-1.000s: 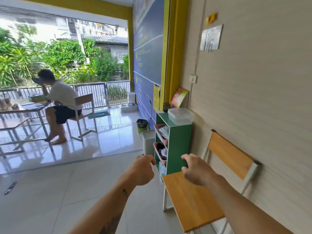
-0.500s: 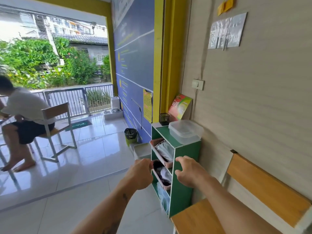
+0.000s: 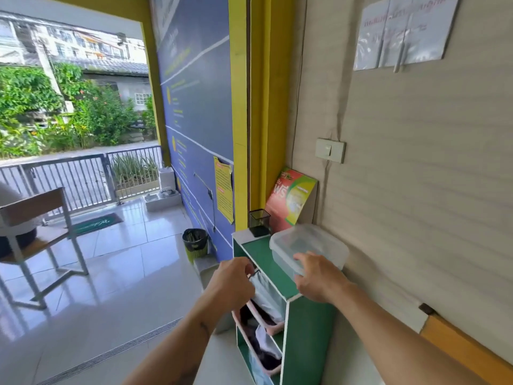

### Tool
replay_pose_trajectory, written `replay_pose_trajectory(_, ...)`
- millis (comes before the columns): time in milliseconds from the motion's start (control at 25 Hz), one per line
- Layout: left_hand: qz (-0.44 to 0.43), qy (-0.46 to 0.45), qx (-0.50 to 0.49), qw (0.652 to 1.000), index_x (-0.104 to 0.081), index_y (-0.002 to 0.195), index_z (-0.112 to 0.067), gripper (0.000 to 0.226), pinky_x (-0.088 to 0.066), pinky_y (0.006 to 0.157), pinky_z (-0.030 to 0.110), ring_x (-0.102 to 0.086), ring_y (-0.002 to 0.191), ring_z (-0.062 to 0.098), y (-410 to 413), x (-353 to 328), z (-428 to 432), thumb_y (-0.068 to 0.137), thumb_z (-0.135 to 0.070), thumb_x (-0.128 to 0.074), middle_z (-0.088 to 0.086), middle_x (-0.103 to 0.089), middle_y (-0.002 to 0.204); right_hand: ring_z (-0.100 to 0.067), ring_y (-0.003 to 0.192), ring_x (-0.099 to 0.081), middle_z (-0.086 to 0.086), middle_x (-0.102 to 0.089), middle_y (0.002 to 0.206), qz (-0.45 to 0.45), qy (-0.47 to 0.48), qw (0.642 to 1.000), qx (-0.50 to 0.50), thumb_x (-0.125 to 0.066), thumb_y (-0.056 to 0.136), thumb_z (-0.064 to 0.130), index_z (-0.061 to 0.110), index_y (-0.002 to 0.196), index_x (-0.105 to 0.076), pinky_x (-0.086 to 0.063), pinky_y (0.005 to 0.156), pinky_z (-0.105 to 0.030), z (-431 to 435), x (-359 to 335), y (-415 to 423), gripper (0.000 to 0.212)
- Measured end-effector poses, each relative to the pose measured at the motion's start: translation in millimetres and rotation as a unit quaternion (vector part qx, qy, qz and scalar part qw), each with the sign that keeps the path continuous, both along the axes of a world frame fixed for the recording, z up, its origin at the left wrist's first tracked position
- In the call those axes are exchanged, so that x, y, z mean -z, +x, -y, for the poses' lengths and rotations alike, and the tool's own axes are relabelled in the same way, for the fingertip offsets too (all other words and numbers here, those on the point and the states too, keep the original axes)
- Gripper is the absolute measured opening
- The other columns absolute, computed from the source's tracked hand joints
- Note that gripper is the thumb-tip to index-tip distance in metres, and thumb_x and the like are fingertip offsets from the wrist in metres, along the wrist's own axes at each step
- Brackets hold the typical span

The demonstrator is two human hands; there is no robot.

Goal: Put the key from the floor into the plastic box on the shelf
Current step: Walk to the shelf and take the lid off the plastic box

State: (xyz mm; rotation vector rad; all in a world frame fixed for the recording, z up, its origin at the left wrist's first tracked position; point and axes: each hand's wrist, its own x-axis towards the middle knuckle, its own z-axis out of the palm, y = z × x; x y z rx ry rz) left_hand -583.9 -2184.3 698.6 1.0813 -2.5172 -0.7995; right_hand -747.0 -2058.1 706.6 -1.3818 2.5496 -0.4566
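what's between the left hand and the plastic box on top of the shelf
In the head view, only bare green shelf top lies between the left hand and the plastic box. The right hand is at the box's near edge.

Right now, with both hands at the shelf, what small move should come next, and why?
Probably lift the lid with the right hand. Its fingertips rest on the near edge of the box, which looks closed on the green shelf. The left hand is a closed fist beside it, with something small and dark at its fingertips, perhaps the key, so the box must open first.
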Motion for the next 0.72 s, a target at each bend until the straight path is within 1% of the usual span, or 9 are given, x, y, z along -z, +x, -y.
replay_pose_trajectory(120, -0.015, 0.004, -0.002, 1.000, -0.068, 0.095, -0.019, 0.035, -0.055, 0.072, 0.033, -0.063, 0.081, 0.023, -37.9, 3.8, 40.6, 0.073, -0.007, -0.043, 0.001, -0.064, 0.089, -0.028, 0.133, -0.042, -0.009, -0.042, 0.148, -0.027, 0.017, 0.999, 0.005, -0.046, 0.091, 0.030, 0.016, 0.147, -0.038, -0.040, 0.107, -0.042, 37.1, 2.0, -30.6, 0.058)
replay_pose_trajectory(280, -0.046, 0.018, 0.015, 0.999, -0.068, 0.098, -0.021, 0.037, -0.048, 0.070, 0.028, -0.062, 0.083, 0.020, -93.8, 19.6, 102.7, 0.075, -0.008, -0.042, 0.001, -0.067, 0.092, -0.027, 0.138, -0.035, -0.007, -0.035, 0.152, -0.040, 0.023, 0.999, 0.027, -0.045, 0.093, 0.031, 0.016, 0.151, -0.030, -0.036, 0.109, -0.042, 89.9, 17.7, -68.7, 0.062)
replay_pose_trajectory(400, -0.060, 0.038, 0.038, 0.997, -0.070, 0.098, -0.020, 0.037, -0.050, 0.074, 0.028, -0.063, 0.087, 0.021, -130.9, 43.3, 147.9, 0.075, -0.008, -0.043, 0.001, -0.069, 0.096, -0.029, 0.138, -0.034, -0.008, -0.034, 0.153, -0.037, 0.050, 0.996, 0.060, -0.045, 0.094, 0.032, 0.016, 0.152, -0.028, -0.034, 0.111, -0.044, 130.4, 39.6, -89.6, 0.063)
replay_pose_trajectory(560, -0.044, 0.083, 0.096, 0.991, -0.069, 0.103, -0.018, 0.041, -0.046, 0.074, 0.026, -0.060, 0.088, 0.018, -174.5, 76.9, 210.1, 0.074, -0.003, -0.045, 0.001, -0.068, 0.098, -0.033, 0.133, -0.037, -0.011, -0.038, 0.146, -0.019, 0.084, 0.988, 0.124, -0.045, 0.092, 0.034, 0.012, 0.146, -0.035, -0.035, 0.109, -0.045, 182.0, 62.5, -109.5, 0.058)
replay_pose_trajectory(720, -0.005, 0.106, 0.153, 0.983, -0.071, 0.101, -0.017, 0.041, -0.050, 0.078, 0.029, -0.058, 0.090, 0.019, -212.3, 103.5, 255.0, 0.072, -0.001, -0.048, 0.002, -0.067, 0.099, -0.034, 0.129, -0.038, -0.013, -0.038, 0.140, -0.021, 0.130, 0.973, 0.189, -0.048, 0.088, 0.042, 0.013, 0.140, -0.037, -0.037, 0.105, -0.047, 215.7, 75.6, -120.0, 0.060)
